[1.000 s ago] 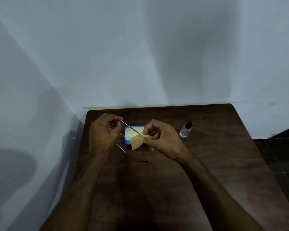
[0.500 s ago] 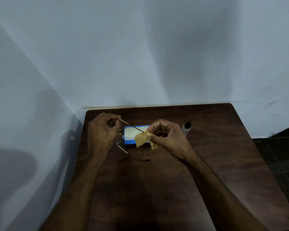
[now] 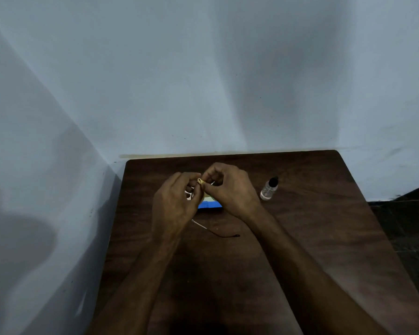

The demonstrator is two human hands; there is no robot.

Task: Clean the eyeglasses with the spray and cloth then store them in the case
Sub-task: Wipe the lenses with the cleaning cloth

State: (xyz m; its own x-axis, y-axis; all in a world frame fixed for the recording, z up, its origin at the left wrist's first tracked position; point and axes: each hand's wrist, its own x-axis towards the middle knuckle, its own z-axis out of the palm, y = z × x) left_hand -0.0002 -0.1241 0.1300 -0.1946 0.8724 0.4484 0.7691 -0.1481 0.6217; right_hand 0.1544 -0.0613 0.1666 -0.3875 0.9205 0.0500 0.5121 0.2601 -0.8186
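Observation:
My left hand [image 3: 173,206] holds the thin-framed eyeglasses [image 3: 213,232] over the table; one temple arm with a dark tip sticks out below the hand, the lenses are mostly hidden. My right hand [image 3: 230,188] pinches the yellow cloth [image 3: 200,182] against the glasses, right beside my left fingertips. Under both hands lies the blue eyeglass case [image 3: 209,204], open, with only its near edge showing. The small clear spray bottle [image 3: 269,189] with a black cap stands upright to the right of my right hand.
The dark wooden table [image 3: 300,238] sits in a corner, with pale walls close behind and on the left. Its right edge drops to a dark tiled floor [image 3: 411,226].
Both hands have come together over the case. The right hand slid the cloth left along the temple arm to the left hand's fingers, and the cloth is now bunched small.

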